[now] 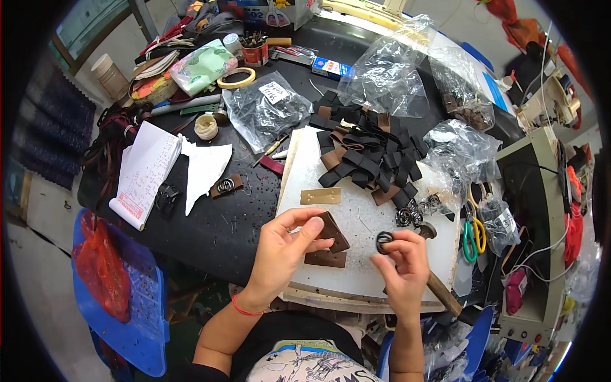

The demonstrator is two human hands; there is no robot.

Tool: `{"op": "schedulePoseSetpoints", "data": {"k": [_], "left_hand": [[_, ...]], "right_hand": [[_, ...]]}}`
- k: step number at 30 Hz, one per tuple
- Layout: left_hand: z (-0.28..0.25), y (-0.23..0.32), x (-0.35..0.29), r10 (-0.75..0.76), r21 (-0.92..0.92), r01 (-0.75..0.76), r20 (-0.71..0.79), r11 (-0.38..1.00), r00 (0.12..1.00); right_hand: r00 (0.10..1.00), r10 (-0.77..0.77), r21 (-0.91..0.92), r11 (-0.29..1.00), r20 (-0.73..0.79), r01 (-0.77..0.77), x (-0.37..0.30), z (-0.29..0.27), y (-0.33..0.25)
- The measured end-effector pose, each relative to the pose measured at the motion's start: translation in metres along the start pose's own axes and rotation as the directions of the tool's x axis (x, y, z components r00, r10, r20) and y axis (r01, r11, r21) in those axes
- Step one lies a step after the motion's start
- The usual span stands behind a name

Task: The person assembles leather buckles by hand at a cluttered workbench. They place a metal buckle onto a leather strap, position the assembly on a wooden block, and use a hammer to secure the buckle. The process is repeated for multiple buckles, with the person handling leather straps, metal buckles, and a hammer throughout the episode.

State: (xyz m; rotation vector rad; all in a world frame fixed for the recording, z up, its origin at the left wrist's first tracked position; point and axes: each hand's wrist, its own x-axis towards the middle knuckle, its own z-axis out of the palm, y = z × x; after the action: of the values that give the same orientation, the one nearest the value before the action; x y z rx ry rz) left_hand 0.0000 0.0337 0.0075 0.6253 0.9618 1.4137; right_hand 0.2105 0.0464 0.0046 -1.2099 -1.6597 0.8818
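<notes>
Hands are sitting apart. Right hand is gripping a black ring; at its 9 o'clock, left hand is pinching a brown strip. Farther, from the strip: tan plate is lying at 11 o'clock, strap pile at 1.

Brown strip matt; black buckle glossy (looks metal).

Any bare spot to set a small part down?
White board: between the loose brown strip and the right hand, specks aside. Black tabletop: between the ringed brown tab and the board's left edge, also specked. Crowded: the board's upper right, with strap pile, black rings and clear bag.
</notes>
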Motion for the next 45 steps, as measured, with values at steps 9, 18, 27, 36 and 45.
{"op": "schedulePoseSetpoints", "data": {"k": [9,18,27,36,45], "left_hand": [[-0.011,-0.004,-0.001,-0.109,-0.046,0.107,-0.052,0.993,0.993],[0.002,-0.003,-0.009,-0.037,0.11,0.04,-0.029,0.993,0.999],[0.01,0.0,-0.027,0.081,0.349,-0.073,-0.008,0.934,0.997],[0.001,0.005,-0.025,-0.051,0.296,0.017,0.109,0.955,0.993],[0.004,0.003,-0.025,0.086,0.07,-0.102,0.195,0.992,0.977]], "right_hand": [[0.986,-0.051,-0.285,0.954,0.159,0.095,0.005,0.012,0.0],[0.927,0.003,0.007,1.0,0.375,-0.006,0.006,0.009,-0.044],[0.948,-0.079,-0.075,0.991,0.309,0.108,0.009,0.021,-0.043],[0.943,-0.018,-0.086,0.995,0.332,0.05,0.006,0.019,-0.043],[0.986,-0.086,-0.021,0.996,0.142,0.089,0.003,0.028,-0.039]]}}
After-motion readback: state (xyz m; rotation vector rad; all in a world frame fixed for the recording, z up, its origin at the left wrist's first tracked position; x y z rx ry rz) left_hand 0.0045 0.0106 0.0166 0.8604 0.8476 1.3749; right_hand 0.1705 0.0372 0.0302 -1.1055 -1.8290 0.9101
